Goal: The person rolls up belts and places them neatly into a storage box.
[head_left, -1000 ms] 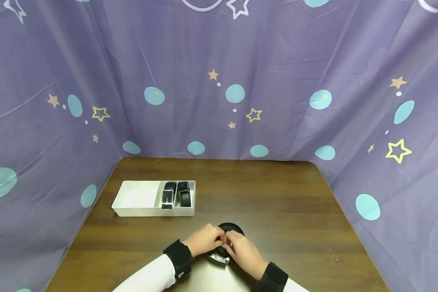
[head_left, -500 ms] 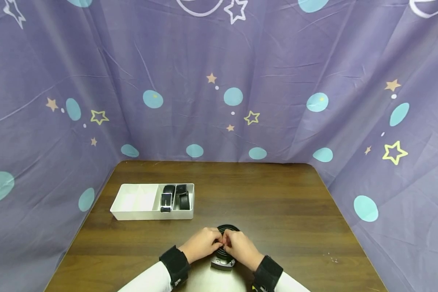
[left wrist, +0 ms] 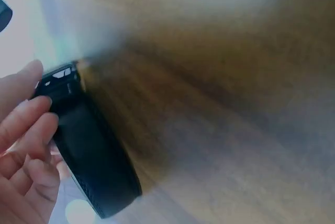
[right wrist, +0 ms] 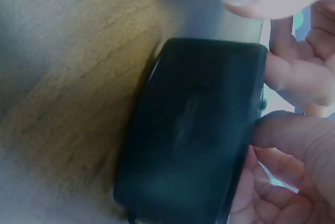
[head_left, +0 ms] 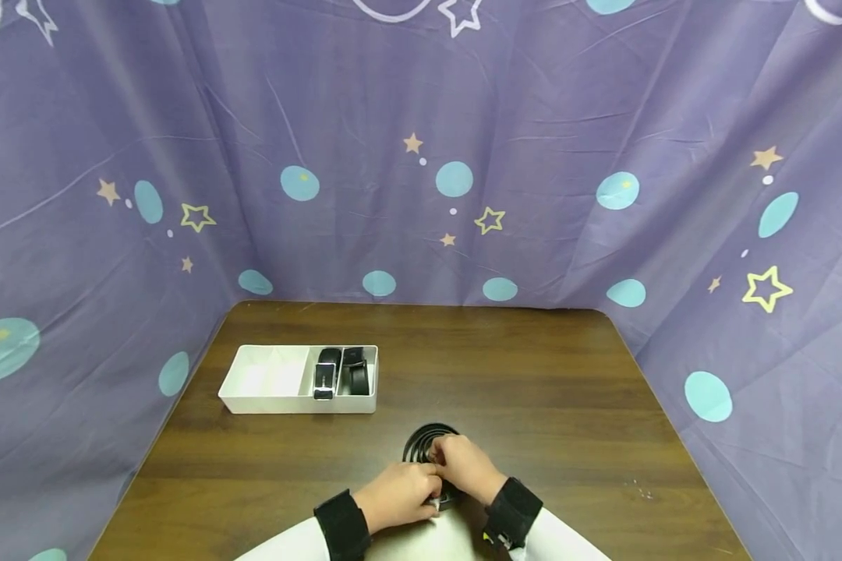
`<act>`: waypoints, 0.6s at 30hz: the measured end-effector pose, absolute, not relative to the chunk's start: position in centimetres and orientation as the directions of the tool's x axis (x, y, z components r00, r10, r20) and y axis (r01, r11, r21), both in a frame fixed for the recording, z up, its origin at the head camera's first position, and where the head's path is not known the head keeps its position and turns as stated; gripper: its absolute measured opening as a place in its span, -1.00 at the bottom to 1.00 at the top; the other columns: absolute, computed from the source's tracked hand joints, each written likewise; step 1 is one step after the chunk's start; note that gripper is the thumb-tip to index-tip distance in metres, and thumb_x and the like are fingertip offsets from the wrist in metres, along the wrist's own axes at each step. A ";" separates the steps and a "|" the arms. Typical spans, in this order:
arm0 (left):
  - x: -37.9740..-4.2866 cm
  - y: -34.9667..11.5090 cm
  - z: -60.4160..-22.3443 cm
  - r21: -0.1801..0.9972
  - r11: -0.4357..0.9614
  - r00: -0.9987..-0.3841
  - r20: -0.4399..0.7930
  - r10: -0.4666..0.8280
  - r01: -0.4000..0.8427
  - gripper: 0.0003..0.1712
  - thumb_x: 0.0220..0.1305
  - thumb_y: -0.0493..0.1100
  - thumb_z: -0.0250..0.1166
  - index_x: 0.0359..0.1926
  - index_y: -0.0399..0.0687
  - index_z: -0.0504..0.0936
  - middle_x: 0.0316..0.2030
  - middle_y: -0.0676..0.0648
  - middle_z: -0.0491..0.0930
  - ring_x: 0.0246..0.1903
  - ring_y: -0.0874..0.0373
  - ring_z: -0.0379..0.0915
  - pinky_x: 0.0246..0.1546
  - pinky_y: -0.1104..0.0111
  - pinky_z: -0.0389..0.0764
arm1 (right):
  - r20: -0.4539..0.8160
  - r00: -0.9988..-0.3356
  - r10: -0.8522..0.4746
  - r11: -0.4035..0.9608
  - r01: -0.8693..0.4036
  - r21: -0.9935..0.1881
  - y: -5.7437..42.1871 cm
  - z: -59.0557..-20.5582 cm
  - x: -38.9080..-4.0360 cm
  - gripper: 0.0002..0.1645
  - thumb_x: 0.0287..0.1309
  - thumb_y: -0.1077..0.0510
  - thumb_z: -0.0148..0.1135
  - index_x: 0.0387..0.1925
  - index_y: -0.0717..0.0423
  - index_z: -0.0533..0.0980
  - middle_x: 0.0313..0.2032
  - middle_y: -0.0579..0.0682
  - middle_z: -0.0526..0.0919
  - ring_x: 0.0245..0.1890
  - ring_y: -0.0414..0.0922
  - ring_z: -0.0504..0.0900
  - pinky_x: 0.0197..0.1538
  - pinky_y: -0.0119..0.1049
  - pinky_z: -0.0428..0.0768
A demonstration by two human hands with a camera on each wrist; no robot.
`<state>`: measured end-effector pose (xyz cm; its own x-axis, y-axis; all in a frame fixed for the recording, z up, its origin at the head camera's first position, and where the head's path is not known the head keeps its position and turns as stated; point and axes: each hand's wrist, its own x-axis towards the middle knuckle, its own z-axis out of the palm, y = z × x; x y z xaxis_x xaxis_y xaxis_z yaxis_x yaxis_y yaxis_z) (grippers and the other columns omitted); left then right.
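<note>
A black belt (head_left: 412,446), wound into a flat coil, stands on its edge on the table near the front. My left hand (head_left: 401,492) pinches its buckle end on the near side; the left wrist view shows thumb and fingers at the metal buckle (left wrist: 64,73). My right hand (head_left: 467,467) reaches over the coil's right side, its curled fingers gripping the strap near the middle. Both hands' fingertips nearly meet. Up close in the right wrist view, the dark buckle plate (right wrist: 191,130) hides most of the coil behind it.
A white divided tray (head_left: 295,405) stands at the left of the wooden table (head_left: 519,374). In its right compartments sit a rolled belt with a silver-framed buckle (head_left: 325,380) and another rolled black belt (head_left: 359,379). A purple patterned curtain (head_left: 365,101) encloses the table's back and sides.
My left hand has moved from the coil's centre down to the buckle end, covering the buckle. The coil's windings now show more loosely spaced toward the left. My right hand stays near the middle.
</note>
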<state>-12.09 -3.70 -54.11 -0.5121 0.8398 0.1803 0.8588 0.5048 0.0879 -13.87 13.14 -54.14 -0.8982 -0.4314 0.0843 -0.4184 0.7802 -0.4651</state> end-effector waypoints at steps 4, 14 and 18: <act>-11.7 -3.5 -54.0 0.031 0.509 -0.505 0.191 0.841 0.860 -0.75 -0.05 0.05 0.49 -0.53 0.20 0.54 -0.44 0.27 0.45 -0.53 0.50 0.33 -0.54 0.58 0.38 | 0.097 -0.893 -0.439 0.781 -0.432 -0.451 13.2 -54.3 -13.8 -0.76 -0.10 0.28 0.38 -0.61 0.01 0.46 -0.64 -0.23 0.39 -0.60 -0.38 0.28 -0.50 -0.48 0.32; -11.8 -3.4 -56.3 -0.003 0.530 -0.505 0.302 0.809 0.848 -0.71 -0.05 -0.12 0.46 -0.35 0.09 0.49 -0.38 0.19 0.50 -0.45 0.41 0.48 -0.55 0.54 0.46 | 0.086 -0.897 -0.434 0.778 -0.421 -0.467 13.3 -54.4 -13.9 -0.79 -0.17 0.29 0.36 -0.61 -0.01 0.48 -0.63 -0.25 0.40 -0.60 -0.39 0.29 -0.51 -0.49 0.33; -11.7 -3.6 -56.3 -0.007 0.560 -0.522 0.352 0.777 0.829 -0.68 -0.04 -0.18 0.44 -0.25 0.01 0.52 -0.29 0.09 0.54 -0.41 0.33 0.53 -0.58 0.51 0.48 | 0.090 -0.891 -0.444 0.769 -0.431 -0.472 13.4 -54.4 -14.0 -0.78 -0.18 0.31 0.38 -0.60 0.01 0.48 -0.62 -0.25 0.40 -0.59 -0.39 0.29 -0.51 -0.49 0.33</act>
